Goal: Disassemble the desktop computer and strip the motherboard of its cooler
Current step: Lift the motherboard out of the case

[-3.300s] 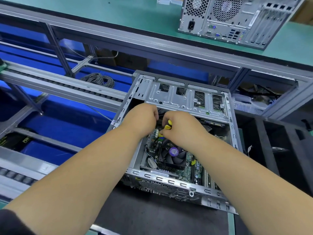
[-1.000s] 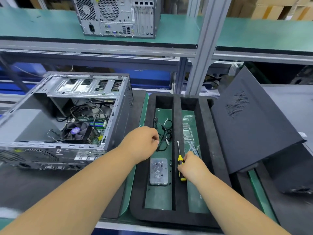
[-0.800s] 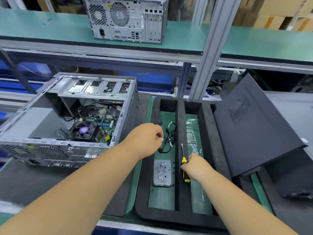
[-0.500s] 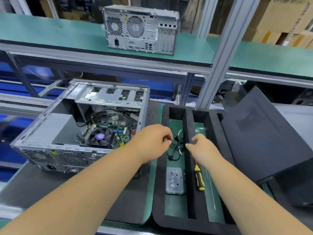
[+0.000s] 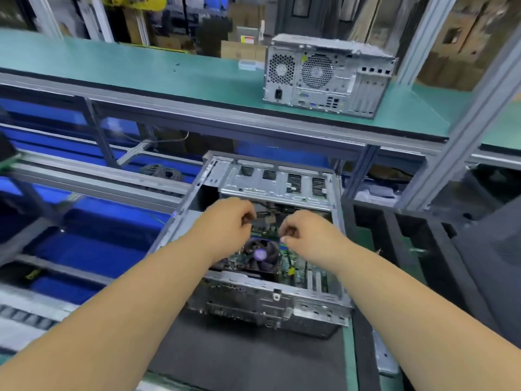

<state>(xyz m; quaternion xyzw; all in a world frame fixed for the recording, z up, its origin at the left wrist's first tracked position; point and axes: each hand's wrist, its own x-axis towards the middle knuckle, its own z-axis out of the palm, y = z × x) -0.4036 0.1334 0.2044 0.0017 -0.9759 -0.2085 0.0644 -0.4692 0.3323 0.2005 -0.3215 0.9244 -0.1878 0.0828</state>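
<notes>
Both hands are now coming back over the open case (image 5: pixel 265 300), the screwdriver left behind in the tray, so the next work inside looks like finger work, probably cables. The left hand (image 5: pixel 228 224) and right hand (image 5: pixel 307 235) are hovering with fingers curled; I cannot tell whether they are pinching anything. One cooler (image 5: pixel 260 255) is sitting just below them on the motherboard (image 5: pixel 296 266). Beyond the hands, a second, closed computer (image 5: pixel 327 77) is standing on the shelf.

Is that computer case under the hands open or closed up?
Open. The computer case has no side cover, so the cooler fan and the green board around it show from above.
</notes>
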